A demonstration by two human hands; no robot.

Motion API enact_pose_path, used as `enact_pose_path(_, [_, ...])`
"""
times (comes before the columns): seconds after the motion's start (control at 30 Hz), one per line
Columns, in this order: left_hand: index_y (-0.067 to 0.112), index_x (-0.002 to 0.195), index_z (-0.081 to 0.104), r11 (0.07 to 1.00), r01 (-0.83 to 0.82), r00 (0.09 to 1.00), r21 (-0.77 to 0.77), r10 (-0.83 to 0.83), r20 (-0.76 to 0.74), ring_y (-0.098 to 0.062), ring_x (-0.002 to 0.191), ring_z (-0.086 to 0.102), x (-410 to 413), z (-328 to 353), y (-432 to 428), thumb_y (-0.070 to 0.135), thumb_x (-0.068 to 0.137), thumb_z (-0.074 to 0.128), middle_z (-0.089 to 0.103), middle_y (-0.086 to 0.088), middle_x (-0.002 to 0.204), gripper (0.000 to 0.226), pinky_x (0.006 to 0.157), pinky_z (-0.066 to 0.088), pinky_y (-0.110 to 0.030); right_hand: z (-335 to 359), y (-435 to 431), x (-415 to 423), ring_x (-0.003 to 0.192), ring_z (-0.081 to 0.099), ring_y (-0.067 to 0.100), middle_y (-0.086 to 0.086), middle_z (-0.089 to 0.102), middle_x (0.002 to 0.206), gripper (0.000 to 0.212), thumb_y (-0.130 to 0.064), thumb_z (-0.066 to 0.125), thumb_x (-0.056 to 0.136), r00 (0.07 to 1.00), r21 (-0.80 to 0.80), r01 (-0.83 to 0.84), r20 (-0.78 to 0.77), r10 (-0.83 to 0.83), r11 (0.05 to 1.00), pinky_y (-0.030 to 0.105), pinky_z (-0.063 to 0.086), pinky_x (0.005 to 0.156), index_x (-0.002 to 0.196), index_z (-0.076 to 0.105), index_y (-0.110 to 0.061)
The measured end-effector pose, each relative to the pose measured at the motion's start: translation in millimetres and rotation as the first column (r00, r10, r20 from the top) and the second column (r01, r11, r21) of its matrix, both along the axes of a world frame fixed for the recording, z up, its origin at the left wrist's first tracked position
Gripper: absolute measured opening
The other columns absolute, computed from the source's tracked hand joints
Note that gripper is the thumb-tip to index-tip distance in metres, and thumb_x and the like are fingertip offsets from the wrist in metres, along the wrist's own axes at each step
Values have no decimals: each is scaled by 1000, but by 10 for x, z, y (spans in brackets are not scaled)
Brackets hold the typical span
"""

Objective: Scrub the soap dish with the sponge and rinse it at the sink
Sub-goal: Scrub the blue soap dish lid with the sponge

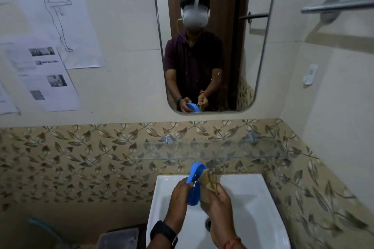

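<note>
A blue oval soap dish [194, 180] with small holes is held upright on its edge over the white sink [253, 204]. My left hand [179, 196], with a black watch on its wrist, grips the dish from the left side. My right hand [217, 203] clutches a tan-brown sponge [208, 183] and presses it against the dish's inner face. Both hands hang above the basin, just in front of the drain [208, 223]. The tap is hidden behind the hands.
A glass shelf [212, 150] juts out from the leaf-patterned tiles just above the sink. The mirror [212, 36] shows a person with a headset. A towel rail [340, 5] is on the right wall. A grey box [119, 237] sits low on the left.
</note>
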State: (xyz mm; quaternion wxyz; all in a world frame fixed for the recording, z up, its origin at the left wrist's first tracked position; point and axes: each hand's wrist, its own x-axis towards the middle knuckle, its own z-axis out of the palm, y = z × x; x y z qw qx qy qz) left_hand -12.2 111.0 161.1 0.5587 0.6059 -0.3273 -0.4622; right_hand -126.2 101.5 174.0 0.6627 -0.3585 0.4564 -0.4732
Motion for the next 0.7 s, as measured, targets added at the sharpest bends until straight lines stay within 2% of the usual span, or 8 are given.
enact_pose_path(0.03, [17, 96, 69, 1000, 1, 999, -7, -1, -32, -26, 99, 63, -36, 28, -18, 25, 98, 53, 67, -20, 110, 18, 86, 48, -42, 18, 12, 2, 108, 70, 12, -11, 75, 113, 50, -68, 74, 75, 1000, -5, 6, -21, -6, 1000, 39, 58, 94, 117, 71, -40])
enact_pose_path(0.13, [10, 110, 65, 998, 63, 993, -21, -65, -99, -31, 108, 62, -132, 70, -40, 39, 82, 55, 65, -24, 123, 41, 88, 48, -47, 75, 17, -23, 98, 72, 8, -13, 77, 102, 38, -67, 70, 79, 994, -27, 22, -106, -25, 999, 37, 60, 89, 108, 74, -42])
enact_pose_path(0.23, [17, 111, 64, 998, 49, 987, -29, -53, -151, -32, 112, 62, -189, 99, -53, 43, 80, 55, 64, -23, 125, 41, 87, 48, -46, 108, -71, -133, 81, 72, 14, -8, 76, 81, 8, -35, 68, 88, 940, -121, 4, -338, -45, 993, 31, 60, 71, 91, 74, -31])
enact_pose_path(0.3, [26, 125, 62, 998, 35, 979, -52, -45, -198, -32, 120, 62, -216, 112, -66, 36, 92, 54, 67, -12, 127, 35, 98, 51, -50, 127, -150, -205, 74, 70, 16, -5, 74, 76, 7, -20, 67, 85, 870, -182, -83, -492, -17, 980, 27, 57, 64, 83, 71, -25])
enact_pose_path(0.4, [22, 138, 57, 999, 38, 949, -39, -48, -312, -35, 125, 60, -256, 126, -81, 20, 104, 46, 66, -13, 133, 36, 108, 47, -56, 200, -246, -268, 56, 62, 9, -2, 70, 64, 22, -32, 67, 86, 769, -209, -204, -638, 25, 956, 17, 48, 48, 70, 68, -18])
enact_pose_path(0.47, [13, 139, 57, 1000, 30, 955, 5, -27, -296, -35, 118, 61, -259, 133, -96, 18, 103, 46, 66, -19, 130, 37, 102, 49, -51, 241, -317, -292, 51, 60, 8, 2, 70, 61, 22, -29, 68, 85, 793, -221, -153, -609, -14, 963, 17, 47, 43, 69, 69, -15])
enact_pose_path(0.57, [5, 138, 57, 999, -7, 960, 43, 18, -278, -33, 107, 59, -251, 136, -137, 16, 102, 48, 63, -29, 131, 39, 90, 45, -44, 316, -427, -301, 65, 67, 12, 0, 72, 71, 12, -18, 69, 89, 828, -302, -42, -545, -136, 952, 20, 54, 53, 78, 74, -17])
enact_pose_path(0.7, [11, 133, 62, 997, 19, 942, -77, -44, -332, -37, 122, 59, -359, 263, -164, 29, 108, 44, 65, -18, 133, 36, 111, 43, -52, 431, -465, -217, 74, 68, 5, -9, 71, 75, 17, -13, 66, 91, 846, -390, -150, -526, -86, 909, 18, 55, 61, 82, 73, -24])
